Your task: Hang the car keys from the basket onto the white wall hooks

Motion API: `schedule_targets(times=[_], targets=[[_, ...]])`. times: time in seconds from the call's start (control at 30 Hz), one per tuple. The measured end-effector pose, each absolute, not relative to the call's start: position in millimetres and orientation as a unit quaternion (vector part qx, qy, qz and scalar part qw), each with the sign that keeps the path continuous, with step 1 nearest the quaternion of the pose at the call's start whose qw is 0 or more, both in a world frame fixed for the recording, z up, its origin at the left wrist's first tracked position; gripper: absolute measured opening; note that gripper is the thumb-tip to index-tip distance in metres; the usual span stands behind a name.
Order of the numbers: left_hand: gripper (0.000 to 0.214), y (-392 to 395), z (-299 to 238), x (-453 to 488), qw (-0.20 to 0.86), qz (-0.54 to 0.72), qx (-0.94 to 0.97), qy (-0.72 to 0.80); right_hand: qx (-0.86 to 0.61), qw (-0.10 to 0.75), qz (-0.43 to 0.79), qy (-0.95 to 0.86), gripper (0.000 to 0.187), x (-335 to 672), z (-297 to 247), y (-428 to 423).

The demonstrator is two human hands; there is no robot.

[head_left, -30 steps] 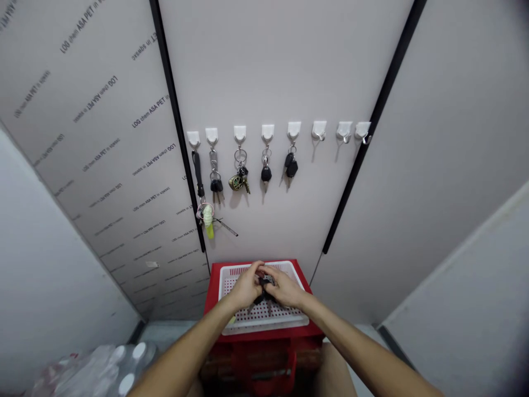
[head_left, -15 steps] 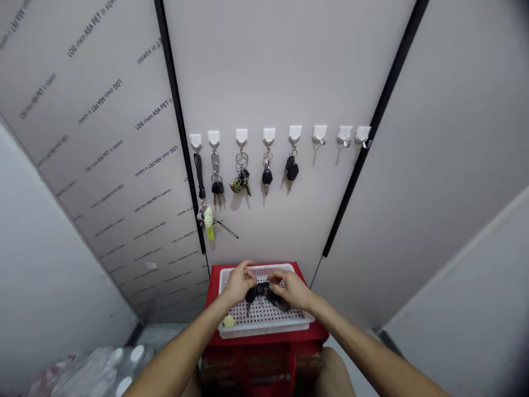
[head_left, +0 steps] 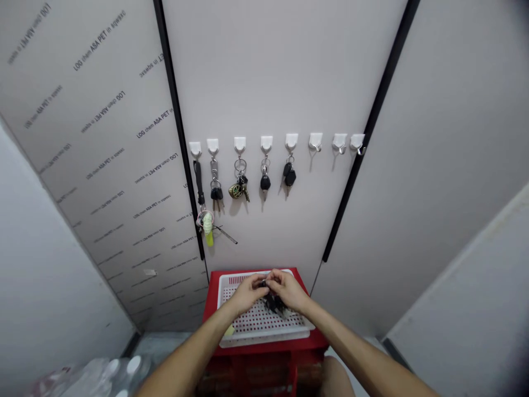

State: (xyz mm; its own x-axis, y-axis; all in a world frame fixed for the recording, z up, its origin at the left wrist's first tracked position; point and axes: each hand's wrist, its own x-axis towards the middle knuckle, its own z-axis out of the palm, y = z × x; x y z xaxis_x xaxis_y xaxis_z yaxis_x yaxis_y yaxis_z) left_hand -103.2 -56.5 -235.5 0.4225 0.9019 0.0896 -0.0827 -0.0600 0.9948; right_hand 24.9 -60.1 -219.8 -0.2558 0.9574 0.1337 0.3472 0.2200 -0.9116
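Note:
My left hand [head_left: 248, 293] and my right hand [head_left: 288, 290] meet over the white perforated basket [head_left: 256, 335]. Their fingertips are pinched together on a bunch of keys [head_left: 274, 303] with dark heads, which hangs down beneath them. The small part between the fingertips is mostly hidden. By the basket's near left corner lies a small pale yellow piece [head_left: 230, 330], partly covered by my left wrist.
White wall hooks run in a row; several hold key bunches, such as a brass-charmed set [head_left: 238, 188] and a black strap [head_left: 199, 183]. Three right-hand hooks, including one [head_left: 316, 141], hold nothing. The basket rests on a red stand [head_left: 212, 300]. Plastic bottles [head_left: 130, 368] stand lower left.
My hands have come together and now pinch the keys, which have been gathered towards the right. The camera has shifted slightly, so the hooks sit lower in view.

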Motion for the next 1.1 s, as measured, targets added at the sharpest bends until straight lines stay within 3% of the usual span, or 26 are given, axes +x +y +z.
schedule_targets(times=[0.23,0.43,0.57,0.77,1.1], targets=[[0.016,-58,-230,-92,0.594,0.416,0.579,0.372,-0.501,0.407,0.377,-0.664,0.012,29,-215,-59],[0.026,-49,-213,-70,0.552,0.484,0.567,0.373,-0.502,0.484,0.385,-0.605,0.013,43,-191,-52],[0.021,-40,-191,-52,0.428,0.521,0.62,0.401,-0.492,0.529,0.371,-0.584,0.014,56,-165,-43],[0.007,-29,-126,-30,0.277,0.469,0.707,0.451,-0.477,0.578,0.304,-0.588,0.014,79,-114,-28],[0.026,-28,-36,-10,0.166,0.485,0.766,0.387,-0.442,0.649,0.17,-0.596,0.013,106,-27,-7]])
